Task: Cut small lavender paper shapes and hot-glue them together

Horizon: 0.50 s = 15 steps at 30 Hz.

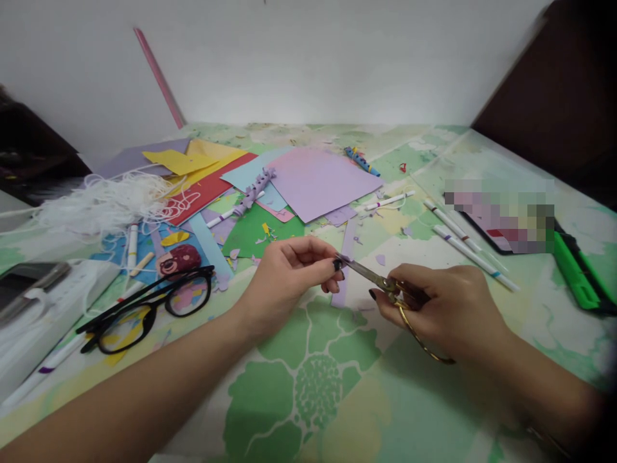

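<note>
My right hand [438, 305] grips a pair of scissors [371, 275] with gold handles, blades pointing left. Their tips meet the fingertips of my left hand [308, 267], which is closed in a pinch on a small piece of purple paper [344, 257]; most of that piece is hidden by the fingers and blades. Under the blades a light purple paper strip [341, 292] lies on the flowered tablecloth [318, 386]. Behind my hands is a large lilac sheet [322, 186], with a curled purple paper piece [255, 191] around a marker to its left.
At left are black-framed glasses [144, 315], a dark red case [179, 260], a white power strip [53, 321] and tangled white string [103, 206]. Coloured sheets [202, 193] and scraps lie behind. On the right are markers [475, 257], a blurred-out flat object [511, 218] and a green cutter [578, 270].
</note>
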Tool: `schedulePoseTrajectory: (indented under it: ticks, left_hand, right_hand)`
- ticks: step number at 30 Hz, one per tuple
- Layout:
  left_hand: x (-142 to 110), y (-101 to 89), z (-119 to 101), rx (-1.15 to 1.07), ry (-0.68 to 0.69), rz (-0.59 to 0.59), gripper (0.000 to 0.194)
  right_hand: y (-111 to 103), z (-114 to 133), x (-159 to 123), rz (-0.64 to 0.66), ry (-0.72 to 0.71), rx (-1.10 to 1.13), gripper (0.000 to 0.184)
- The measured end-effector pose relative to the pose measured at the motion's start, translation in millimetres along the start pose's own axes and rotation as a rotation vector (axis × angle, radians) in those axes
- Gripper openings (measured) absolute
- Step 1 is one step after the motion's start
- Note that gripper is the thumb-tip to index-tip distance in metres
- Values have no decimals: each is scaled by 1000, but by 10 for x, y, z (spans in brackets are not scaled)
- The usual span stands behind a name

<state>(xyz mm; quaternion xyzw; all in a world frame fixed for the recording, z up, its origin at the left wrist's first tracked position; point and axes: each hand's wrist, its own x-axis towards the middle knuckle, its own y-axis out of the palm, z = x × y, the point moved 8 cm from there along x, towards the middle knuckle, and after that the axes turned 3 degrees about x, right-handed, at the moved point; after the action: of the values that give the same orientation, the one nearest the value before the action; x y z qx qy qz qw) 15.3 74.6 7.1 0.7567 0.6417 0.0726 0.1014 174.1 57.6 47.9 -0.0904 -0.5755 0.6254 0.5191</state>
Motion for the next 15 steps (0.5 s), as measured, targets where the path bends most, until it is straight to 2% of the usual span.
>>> schedulePoseTrajectory:
  ticks: [15]
  left_hand:
    - [21, -23, 2, -18, -45, -23, 3]
  right_hand:
    - [-19, 13, -5, -42, -77, -90, 23]
